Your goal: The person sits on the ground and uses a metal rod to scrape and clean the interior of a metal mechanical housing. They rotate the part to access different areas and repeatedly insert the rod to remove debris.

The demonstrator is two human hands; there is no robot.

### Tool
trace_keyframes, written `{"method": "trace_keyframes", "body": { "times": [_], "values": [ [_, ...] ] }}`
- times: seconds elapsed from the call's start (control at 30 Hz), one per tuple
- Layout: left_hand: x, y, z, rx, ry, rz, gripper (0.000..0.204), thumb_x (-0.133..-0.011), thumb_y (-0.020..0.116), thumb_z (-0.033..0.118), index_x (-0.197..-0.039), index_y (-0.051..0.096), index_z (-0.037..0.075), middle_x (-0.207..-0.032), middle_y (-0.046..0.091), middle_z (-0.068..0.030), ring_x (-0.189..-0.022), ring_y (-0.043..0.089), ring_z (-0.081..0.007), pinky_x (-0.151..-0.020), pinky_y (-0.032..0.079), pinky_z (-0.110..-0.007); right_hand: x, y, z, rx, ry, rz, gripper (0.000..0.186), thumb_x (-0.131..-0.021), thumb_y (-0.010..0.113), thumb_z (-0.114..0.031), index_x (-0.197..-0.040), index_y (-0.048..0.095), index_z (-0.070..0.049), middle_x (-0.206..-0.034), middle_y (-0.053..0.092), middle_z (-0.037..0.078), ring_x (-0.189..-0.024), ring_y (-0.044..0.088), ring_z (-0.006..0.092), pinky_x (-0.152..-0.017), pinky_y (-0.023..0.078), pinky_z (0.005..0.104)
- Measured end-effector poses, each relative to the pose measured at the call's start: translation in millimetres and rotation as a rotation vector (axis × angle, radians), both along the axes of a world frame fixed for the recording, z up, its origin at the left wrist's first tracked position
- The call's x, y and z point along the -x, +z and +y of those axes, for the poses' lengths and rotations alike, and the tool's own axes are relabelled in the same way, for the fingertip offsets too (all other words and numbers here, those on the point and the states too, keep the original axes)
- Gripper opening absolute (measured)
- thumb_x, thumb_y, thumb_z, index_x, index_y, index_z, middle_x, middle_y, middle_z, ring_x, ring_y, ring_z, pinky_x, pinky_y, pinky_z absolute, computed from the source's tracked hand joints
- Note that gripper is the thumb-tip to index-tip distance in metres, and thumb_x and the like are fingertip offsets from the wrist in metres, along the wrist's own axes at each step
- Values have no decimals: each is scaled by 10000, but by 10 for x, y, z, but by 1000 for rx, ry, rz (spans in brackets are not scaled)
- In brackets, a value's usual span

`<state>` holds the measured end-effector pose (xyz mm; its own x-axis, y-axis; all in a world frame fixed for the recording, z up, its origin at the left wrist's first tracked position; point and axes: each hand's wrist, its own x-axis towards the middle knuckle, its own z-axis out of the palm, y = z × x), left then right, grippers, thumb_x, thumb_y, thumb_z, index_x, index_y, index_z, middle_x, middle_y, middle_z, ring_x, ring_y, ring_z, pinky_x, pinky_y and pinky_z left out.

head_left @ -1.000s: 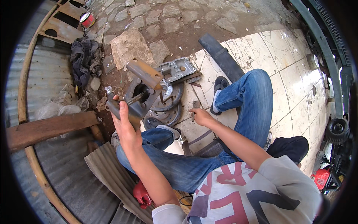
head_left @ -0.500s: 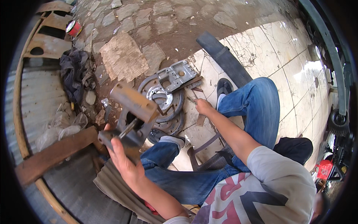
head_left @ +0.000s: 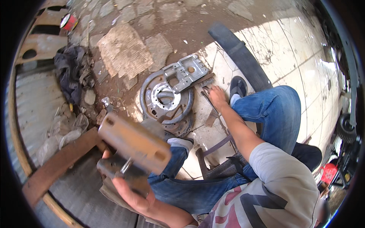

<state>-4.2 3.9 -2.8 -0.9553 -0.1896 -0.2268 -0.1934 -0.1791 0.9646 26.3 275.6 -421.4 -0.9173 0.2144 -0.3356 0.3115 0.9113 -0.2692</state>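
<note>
While the left hand grips a rust-streaked metal bracket assembly with a steel rod, blurred and held up near the left leg of the blue jeans, the right hand is low over the cracked tile floor, fingers curled beside a bristled brush; whether they hold anything cannot be told. Ahead, a silvery cast-metal housing lies partly over a round, holed metal disc, with a ribbed tan slab nearby and a dark ribbed strip beyond the right shoe.
</note>
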Motion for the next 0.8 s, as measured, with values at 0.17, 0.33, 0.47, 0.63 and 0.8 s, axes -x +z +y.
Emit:
{"method": "trace_keyframes", "body": {
  "times": [0.17, 0.33, 0.47, 0.63, 0.8],
  "values": [
    [8, 23, 86, 71, 78, -27, 562, -959, 580, 299, -1427, 399, 46, -1280, 523, -123, -1140, 560, -203, -919, 485, -363, -300, 268, 15, 340, -68, 50, 225, -823, 674, -92, -1034, 595, -90, -918, 655, 158, -864, 649, 347, -763, 508, 454],
    [-54, -70, 78, -29, 107, -50, 591, -928, 655, 331, -1407, 406, 88, -1214, 516, -96, -1052, 557, -193, -848, 484, -314, -552, 861, -261, 693, -444, 205, 499, -881, 620, -43, -1346, 451, -102, -913, 674, 134, -812, 678, 258, -739, 530, 388],
    [-153, -68, 76, -164, 85, -87, 589, -915, 679, 343, -1355, 383, 87, -1203, 483, -104, -1101, 491, -184, -897, 431, -321, -540, 2011, -428, 966, -482, 425, 566, -924, 563, -18, -1452, 371, -90, -1010, 661, 125, -860, 633, 152, -777, 518, 282],
    [-190, -123, 142, -72, 85, -3, 546, -912, 681, 334, -1292, 395, 66, -1189, 487, -108, -1080, 486, -176, -927, 404, -319, -698, 3628, -652, 749, -9, 667, 473, -884, 558, 35, -1348, 515, -48, -999, 647, 142, -845, 618, 162, -757, 500, 284],
    [-210, -92, 115, -61, 99, 23, 547, -883, 735, 291, -1211, 386, 27, -1109, 526, -100, -992, 532, -146, -883, 449, -289, -199, 4111, -923, 309, 395, 865, 450, -823, 624, 1, -1257, 619, -115, -876, 608, 121, -697, 634, 270, -633, 520, 356]
  ]
}}
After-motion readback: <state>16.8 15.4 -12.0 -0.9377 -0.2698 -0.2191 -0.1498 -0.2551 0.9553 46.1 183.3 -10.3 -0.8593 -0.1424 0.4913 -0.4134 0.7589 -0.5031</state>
